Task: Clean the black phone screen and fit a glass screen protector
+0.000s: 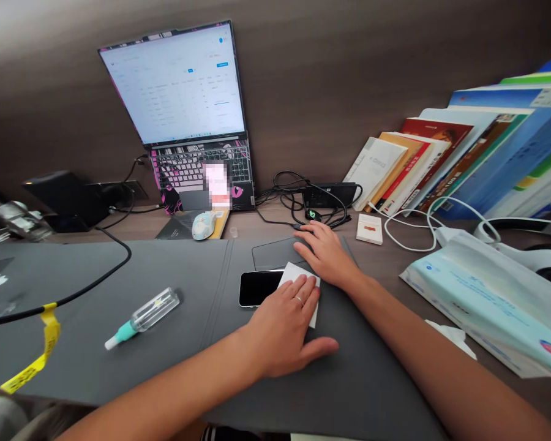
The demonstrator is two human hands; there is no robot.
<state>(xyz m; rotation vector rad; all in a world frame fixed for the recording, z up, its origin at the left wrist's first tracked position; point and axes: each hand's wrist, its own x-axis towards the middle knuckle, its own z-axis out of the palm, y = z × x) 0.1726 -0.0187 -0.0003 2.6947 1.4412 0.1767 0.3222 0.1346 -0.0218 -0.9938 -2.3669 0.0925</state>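
Observation:
My left hand (290, 321) lies flat, palm down, on a white square sheet (294, 273), perhaps a wipe or paper. Its thumb is spread to the right. Partly under the sheet and fingers is a smartphone (260, 289) with a dark screen. Just beyond, my right hand (324, 252) rests on the grey desk mat (174, 367), fingers loosely extended and apart. Its fingertips are at the right end of a thin, clear, dark-edged rectangle (275, 253), possibly a screen protector. Whether they touch it I cannot tell.
A clear spray bottle (144, 317) lies left on the mat. Behind stand an open laptop (179, 92), a mouse (204, 225) and a power adapter (329, 195) with tangled cables. Right are a small white box (370, 229), leaning books (482, 135) and a tissue pack (482, 300).

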